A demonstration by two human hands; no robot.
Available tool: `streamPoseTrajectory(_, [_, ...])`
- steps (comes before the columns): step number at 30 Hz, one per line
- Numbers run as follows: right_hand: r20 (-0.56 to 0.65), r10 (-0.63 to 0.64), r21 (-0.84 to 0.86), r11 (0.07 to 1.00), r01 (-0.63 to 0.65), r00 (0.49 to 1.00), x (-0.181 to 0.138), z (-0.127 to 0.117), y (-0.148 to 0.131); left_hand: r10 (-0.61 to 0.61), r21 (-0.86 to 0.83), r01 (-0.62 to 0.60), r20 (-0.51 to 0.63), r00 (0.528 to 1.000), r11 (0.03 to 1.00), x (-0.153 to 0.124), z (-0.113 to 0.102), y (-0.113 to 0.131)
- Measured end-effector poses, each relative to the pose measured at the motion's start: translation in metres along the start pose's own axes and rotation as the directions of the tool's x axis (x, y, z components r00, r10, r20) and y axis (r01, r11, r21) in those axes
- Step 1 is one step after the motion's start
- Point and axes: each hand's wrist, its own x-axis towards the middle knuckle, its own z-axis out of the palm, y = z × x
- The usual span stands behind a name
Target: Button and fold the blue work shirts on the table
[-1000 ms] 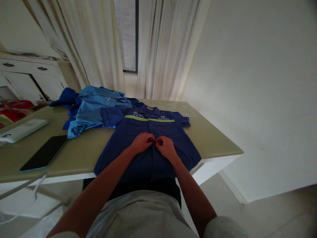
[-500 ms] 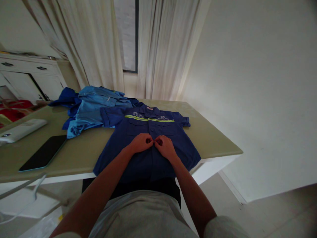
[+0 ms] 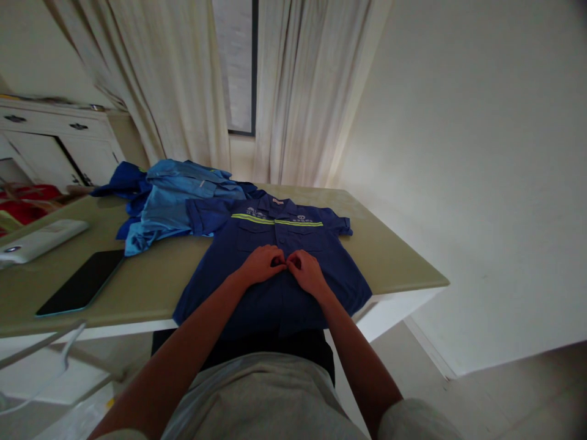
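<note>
A dark blue short-sleeved shirt (image 3: 257,299) lies spread face up, its collar away from me and its hem hanging over the table's front edge. A yellow-green stripe and pale printed marks cross its chest. At the middle of the front placket, my left hand (image 3: 263,264) and my right hand (image 3: 306,271) meet, thumbs and fingers pinched on the shirt fabric. The fingertips almost touch each other. Whatever small part of the placket lies between them is hidden.
Light blue and darker blue garments (image 3: 172,192) lie heaped at the back left of the table (image 3: 403,263). A dark tablet (image 3: 82,282) and a white oblong device (image 3: 46,240) rest on the left. Curtains (image 3: 316,91) hang behind, and a wall (image 3: 481,153) stands at the right.
Both hands stay pinched at the placket. The left fingers have shifted very slightly; the shirt lies as before.
</note>
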Motion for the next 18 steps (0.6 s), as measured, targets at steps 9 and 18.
streamPoseTrajectory(9, [-0.013, -0.041, 0.025, 0.999, 0.041, 0.999, -0.0016, -0.0005, -0.0007, 0.033, -0.107, -0.038, -0.047, 0.998, 0.994, 0.0043, 0.0025, -0.0007])
streamPoseTrajectory(18, [-0.005, -0.026, 0.006, 1.000, 0.026, 1.000, -0.0001, -0.0009, -0.0029, 0.040, -0.120, -0.044, -0.033, 0.999, 0.992, 0.0035, 0.0037, -0.0019])
